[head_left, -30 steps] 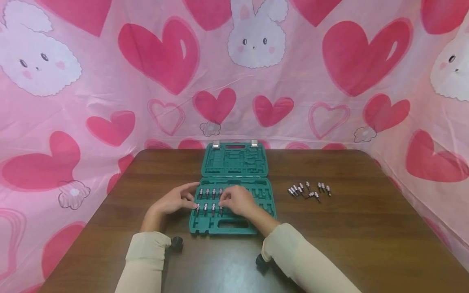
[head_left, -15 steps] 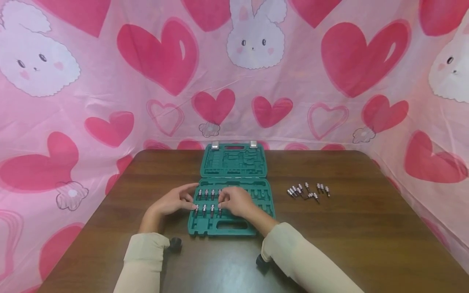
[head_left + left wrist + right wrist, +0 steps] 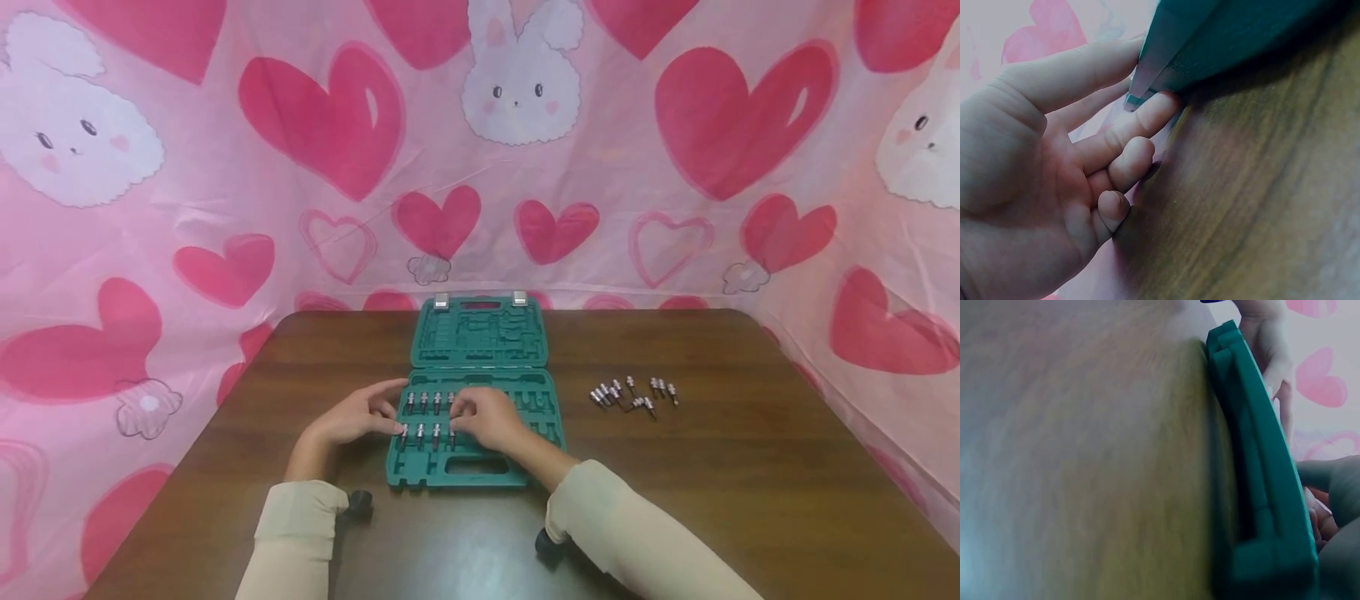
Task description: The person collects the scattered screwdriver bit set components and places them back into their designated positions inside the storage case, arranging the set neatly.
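An unfolded green plastic tool case (image 3: pixel 480 482) lies on the table, its lid (image 3: pixel 480 333) toward the back. Two rows of silver bit sockets with dark tips fill slots on its left side; one socket (image 3: pixel 421 433) sits in the lower row. My right hand (image 3: pixel 489 418) pinches another bit socket (image 3: pixel 452 438), fourth from the left in that row, between thumb and finger; its upper end is hidden. At the case's left edge, my left hand (image 3: pixel 358 417) rests its straight thumb (image 3: pixel 1094 65) on the rim. The other fingers lie loosely against the side and table.
A loose group of several more bit sockets (image 3: pixel 606 393) lies on the brown table (image 3: pixel 712 475) to the right of the case, with a small cluster (image 3: pixel 663 388) beside it. A pink cloth (image 3: pixel 517 175) with hearts and rabbits hangs behind and at both sides.
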A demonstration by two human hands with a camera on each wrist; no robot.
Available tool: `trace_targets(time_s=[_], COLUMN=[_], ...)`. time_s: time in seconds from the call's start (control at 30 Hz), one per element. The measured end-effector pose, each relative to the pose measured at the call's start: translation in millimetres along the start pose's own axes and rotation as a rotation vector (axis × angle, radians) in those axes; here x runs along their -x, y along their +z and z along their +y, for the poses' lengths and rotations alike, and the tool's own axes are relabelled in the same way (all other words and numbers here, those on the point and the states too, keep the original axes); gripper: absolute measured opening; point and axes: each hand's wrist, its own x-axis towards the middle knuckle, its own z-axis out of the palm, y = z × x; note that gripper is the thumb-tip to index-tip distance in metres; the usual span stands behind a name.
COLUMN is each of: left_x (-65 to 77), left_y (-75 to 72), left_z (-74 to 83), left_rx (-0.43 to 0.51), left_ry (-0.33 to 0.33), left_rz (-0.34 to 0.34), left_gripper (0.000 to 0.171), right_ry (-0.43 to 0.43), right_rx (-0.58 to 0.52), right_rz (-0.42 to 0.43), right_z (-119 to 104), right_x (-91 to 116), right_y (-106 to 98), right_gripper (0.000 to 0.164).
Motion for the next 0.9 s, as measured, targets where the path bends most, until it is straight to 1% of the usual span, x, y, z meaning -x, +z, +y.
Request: trace_targets(time_s=[0.13,0.2,0.33,0.67,0.9], left_x=[1.5,2.0,1.8,2.0,0.9], left_y=[1.0,0.9,-0.4,-1.2,-0.3], left_z=[1.8,2.4,1.1,0.7,1.8], left_rx=[0.009,0.008,0.002,0.012,0.014], left_ry=[-0.007,-0.015,-0.012,-0.012,-0.012], left_rz=[0.000,0.002,-0.002,-0.011,-0.002], left_gripper=[0.079,0.079,0.078,0.078,0.077], right_ry=[0.003,0.000,-0.015,-0.048,-0.083], right_rx=[-0.110,-0.134,-0.144,-0.124,-0.124], right_rz=[0.013,0.012,0.010,0.030,0.090], right_z=[6,8,12,20,26], right_x=[1,2,5,13,23], right_y=[-6,-11,-19,-31,-36], right_gripper=[0.008,0.007,0.006,0.007,0.006])
